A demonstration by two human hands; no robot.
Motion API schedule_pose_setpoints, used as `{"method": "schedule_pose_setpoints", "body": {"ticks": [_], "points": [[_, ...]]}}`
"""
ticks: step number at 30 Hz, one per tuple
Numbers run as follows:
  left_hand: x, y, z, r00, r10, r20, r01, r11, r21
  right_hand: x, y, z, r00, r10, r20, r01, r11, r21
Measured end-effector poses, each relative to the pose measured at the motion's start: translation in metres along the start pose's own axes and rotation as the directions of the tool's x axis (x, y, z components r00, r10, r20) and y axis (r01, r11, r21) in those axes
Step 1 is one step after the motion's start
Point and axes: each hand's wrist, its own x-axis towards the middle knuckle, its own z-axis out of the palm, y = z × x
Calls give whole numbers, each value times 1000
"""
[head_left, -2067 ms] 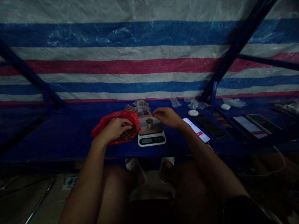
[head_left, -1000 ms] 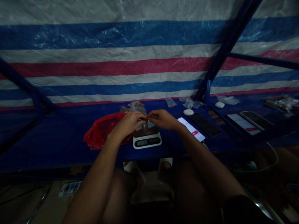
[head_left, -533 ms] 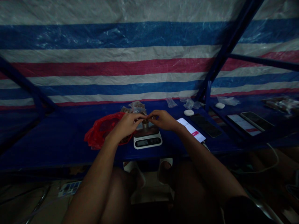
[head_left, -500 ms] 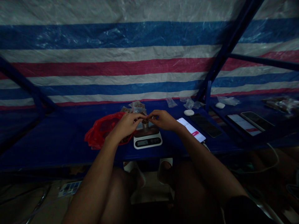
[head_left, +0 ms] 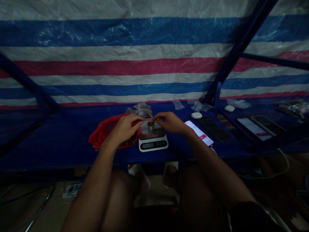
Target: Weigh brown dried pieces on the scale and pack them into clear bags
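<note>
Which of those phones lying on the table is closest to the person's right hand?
The lit phone with the white screen and pink bar, just beside the right hand. The dark phone and the two others farther right lie farther away.

A small metal cup (head_left: 151,125) of brown bits stands upright on a white scale (head_left: 153,140); red bag (head_left: 106,133) lies open just left.

Both arms are bare from the left hand (head_left: 124,126) and right hand (head_left: 170,122) back to the frame's bottom edge. Bare knees show below, with white slippers (head_left: 169,169) on the feet.
</note>
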Motion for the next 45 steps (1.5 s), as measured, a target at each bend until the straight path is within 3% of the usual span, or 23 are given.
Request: {"method": "schedule_pose_setpoints", "body": {"ticks": [4,9,15,20,25,29,33,35,39,45], "points": [[-23,-26,-13,990,-137,20,135,987,88,-2,1,-5,999,12,-30,-12,1000,6],[-42,-66,-13,928,-296,226,284,955,87,-3,3,-9,996,30,-86,-32,999,-25],[-41,-74,-8,926,-296,233,266,952,151,-1,2,-6,998,28,-52,-30,999,-31],[-38,-69,-14,934,-286,215,262,956,135,-1,2,-7,999,29,-41,-30,999,-13],[-34,-44,-19,967,-211,143,214,977,-11,-1,2,-8,997,56,-59,-57,998,-13],[-21,-18,-10,986,-152,61,160,973,-167,-2,1,-8,996,52,-67,-53,999,-11],[0,6,6,993,-107,-45,98,982,-161,-3,0,-10,997,38,-73,-39,999,-8],[11,14,14,996,-78,-44,70,984,-162,-4,0,-10,997,32,-72,-33,999,-14],[24,20,27,1000,-21,-6,20,993,-113,-5,1,-10,996,29,-85,-31,999,-18],[27,16,33,1000,-7,-14,6,997,-74,-5,6,-9,998,16,-67,-18,999,-31]]}}
